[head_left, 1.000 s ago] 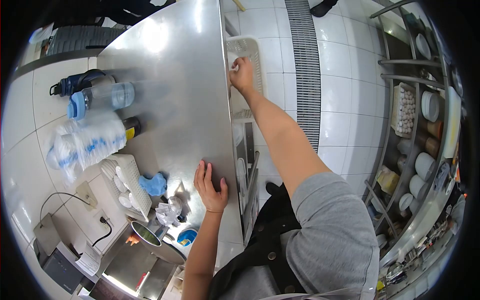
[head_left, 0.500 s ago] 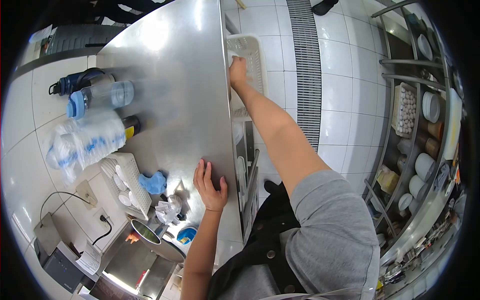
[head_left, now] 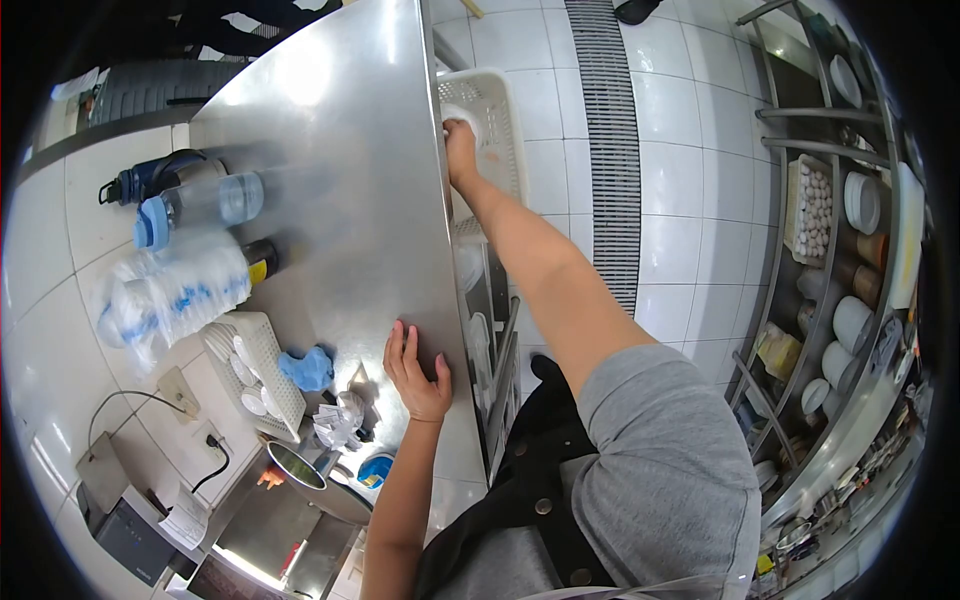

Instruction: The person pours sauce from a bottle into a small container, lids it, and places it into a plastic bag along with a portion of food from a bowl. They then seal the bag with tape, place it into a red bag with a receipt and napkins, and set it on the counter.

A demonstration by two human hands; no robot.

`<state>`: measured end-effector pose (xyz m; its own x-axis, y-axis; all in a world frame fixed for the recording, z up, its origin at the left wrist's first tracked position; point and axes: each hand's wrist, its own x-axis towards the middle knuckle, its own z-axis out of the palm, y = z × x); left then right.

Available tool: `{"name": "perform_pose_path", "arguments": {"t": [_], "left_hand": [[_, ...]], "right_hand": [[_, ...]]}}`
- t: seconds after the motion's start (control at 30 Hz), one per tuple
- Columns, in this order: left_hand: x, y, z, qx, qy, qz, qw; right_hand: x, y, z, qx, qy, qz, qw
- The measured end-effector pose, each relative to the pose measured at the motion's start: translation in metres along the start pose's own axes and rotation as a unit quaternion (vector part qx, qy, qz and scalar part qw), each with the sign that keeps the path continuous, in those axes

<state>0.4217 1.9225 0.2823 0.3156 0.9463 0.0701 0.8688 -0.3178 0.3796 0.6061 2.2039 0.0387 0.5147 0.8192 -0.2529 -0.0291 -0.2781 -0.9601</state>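
My left hand (head_left: 418, 380) lies flat on the steel table (head_left: 340, 210), fingers stretched out near its edge, holding nothing. My right hand (head_left: 460, 150) reaches down past that edge into a white plastic basket (head_left: 513, 130) below the tabletop. Its fingers are curled at a round white dish (head_left: 463, 112) in the basket and seem closed on its rim. The table edge and the hand itself hide part of the dish and the fingertips.
Along the wall stand a clear bottle (head_left: 210, 205), a bag-wrapped pack (head_left: 180, 290) and a white basket of dishes (head_left: 265, 385). A blue cloth (head_left: 307, 369) lies nearby. To the right is a shelf (head_left: 770, 240) with eggs (head_left: 815, 210) and bowls. A floor grate (head_left: 613, 150) runs between.
My right hand has shifted slightly left, closer to the table edge, and more of the white dish shows beside it. My left hand stays on the table.
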Motion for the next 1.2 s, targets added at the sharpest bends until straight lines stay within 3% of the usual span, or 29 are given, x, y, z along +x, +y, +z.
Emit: {"name": "perform_pose_path", "arguments": {"t": [0.03,0.13,0.33,0.53,0.63,0.7,0.83,0.93,1.03,1.13,1.17,1.2], "left_hand": [[0.000,0.000,0.000,0.001,0.000,0.000,1.000],[0.000,0.000,0.000,0.001,0.003,0.001,1.000],[0.000,0.001,-0.001,-0.003,0.007,0.004,1.000],[0.000,0.002,-0.001,-0.001,0.010,0.012,1.000],[-0.001,0.002,-0.003,0.001,0.013,0.011,1.000],[-0.001,0.003,-0.005,-0.002,0.008,0.003,1.000],[-0.003,0.001,-0.003,0.001,0.007,-0.004,1.000],[-0.002,-0.002,-0.002,-0.002,0.008,0.001,1.000],[-0.002,-0.003,-0.001,0.000,0.007,0.001,1.000],[-0.004,-0.004,0.000,0.003,0.006,0.001,1.000],[-0.003,-0.004,0.000,0.001,0.005,0.000,1.000],[-0.002,-0.003,-0.001,-0.001,0.005,-0.003,1.000]], "right_hand": [[-0.004,0.000,-0.005,-0.053,-0.017,-0.018,0.998],[-0.027,-0.010,-0.023,0.017,0.102,-0.014,0.995],[-0.078,-0.052,-0.104,0.165,0.187,-0.131,0.960],[-0.102,-0.112,-0.182,0.043,0.209,-0.240,0.947],[-0.111,-0.174,-0.186,0.046,0.204,-0.415,0.886],[-0.131,-0.211,-0.164,0.180,0.108,-0.481,0.851],[-0.167,-0.229,-0.111,0.082,-0.143,-0.556,0.815],[-0.182,-0.217,-0.064,-0.126,-0.239,-0.549,0.791],[-0.180,-0.199,-0.065,-0.057,-0.298,-0.524,0.796],[-0.162,-0.186,-0.097,-0.003,-0.050,-0.425,0.904],[-0.144,-0.173,-0.102,0.068,0.027,-0.344,0.936],[-0.120,-0.162,-0.110,0.055,0.128,-0.299,0.944]]}}
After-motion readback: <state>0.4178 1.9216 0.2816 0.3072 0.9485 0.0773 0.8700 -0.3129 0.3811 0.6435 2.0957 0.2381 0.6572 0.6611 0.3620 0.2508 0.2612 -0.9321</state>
